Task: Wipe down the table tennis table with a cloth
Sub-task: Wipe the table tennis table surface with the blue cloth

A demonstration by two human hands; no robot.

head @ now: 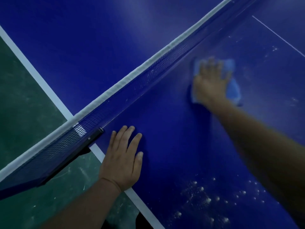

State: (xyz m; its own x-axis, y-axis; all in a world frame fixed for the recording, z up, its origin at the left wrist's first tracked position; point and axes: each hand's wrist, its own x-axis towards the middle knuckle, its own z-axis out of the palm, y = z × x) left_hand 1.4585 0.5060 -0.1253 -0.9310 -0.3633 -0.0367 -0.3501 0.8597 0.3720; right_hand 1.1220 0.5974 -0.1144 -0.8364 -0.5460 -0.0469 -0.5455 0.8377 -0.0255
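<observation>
Your left hand (pixel 123 160) lies flat and open on the blue bench (pixel 173 138), fingers spread and holding nothing, with the heel of the palm over the white edge line (pixel 97 153) at the bench's side. Just beyond its fingertips the net (pixel 115 103) runs diagonally from lower left to upper right, its white top band above dark mesh, and its black clamp (pixel 92 139) grips the bench edge just left of your hand. Green floor (pixel 24 104) shows past that edge. Further right, white specks of dust (pixel 203 194) are scattered over the near part of the bench, between your two forearms. Your right arm reaches out across the surface, and your right hand (pixel 208 81) presses palm-down on the light blue cloth (pixel 232 90), fingers splayed on top of it; both are blurred. That cloth sits on the near half of the bench, close to the net and well apart from your left hand. Faint white marks and a thin white line (pixel 277 35) show on the surface to the cloth's right.
</observation>
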